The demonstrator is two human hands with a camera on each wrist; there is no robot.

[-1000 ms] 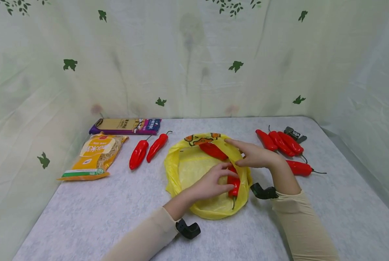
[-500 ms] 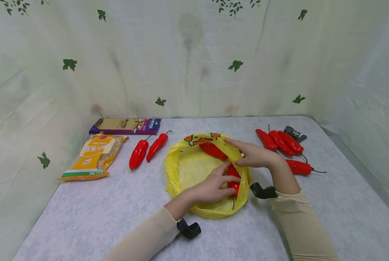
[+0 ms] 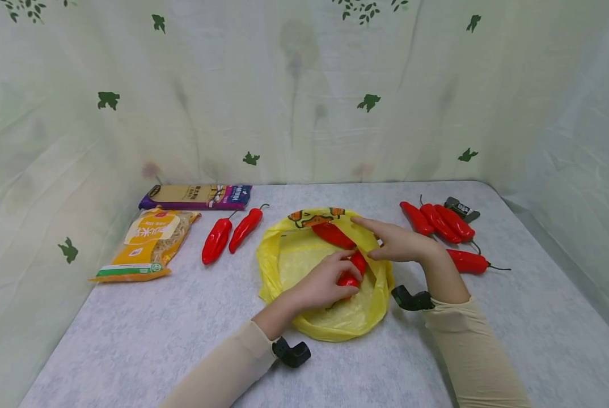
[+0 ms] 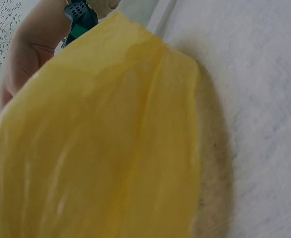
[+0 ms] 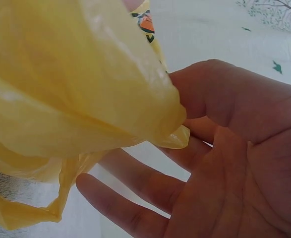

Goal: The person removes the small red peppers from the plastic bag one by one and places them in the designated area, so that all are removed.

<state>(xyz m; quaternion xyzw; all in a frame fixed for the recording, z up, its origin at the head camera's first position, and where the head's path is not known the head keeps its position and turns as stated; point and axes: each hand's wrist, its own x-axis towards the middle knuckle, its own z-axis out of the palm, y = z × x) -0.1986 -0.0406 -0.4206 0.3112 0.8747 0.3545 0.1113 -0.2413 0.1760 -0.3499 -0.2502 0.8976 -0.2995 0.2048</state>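
Note:
A yellow plastic bag (image 3: pixel 270 262) lies with its mouth spread in the middle of the table, printed orange near its far rim. Inside it, my left hand (image 3: pixel 321 285) grips a red chili pepper (image 3: pixel 358 261), fingers curled over it. Another red chili pepper (image 3: pixel 332 234) lies at the far side within the bag. My right hand (image 3: pixel 402 240) pinches the bag's right rim. In the right wrist view the rim passes between the thumb and fingers of that hand (image 5: pixel 224 144). Yellow plastic (image 4: pixel 100 148) hides my left hand in the left wrist view.
Two red chili peppers (image 3: pixel 216 241) lie left of the bag. Farther left are an orange food packet (image 3: pixel 148 243) and a long purple-and-tan packet (image 3: pixel 194 197). Several more chili peppers (image 3: pixel 439 224) and a small black packet (image 3: pixel 461 209) lie at the right.
My left hand has closed its fingers round the chili pepper in the bag and shifted it left, tilting it. The right hand stays at the rim.

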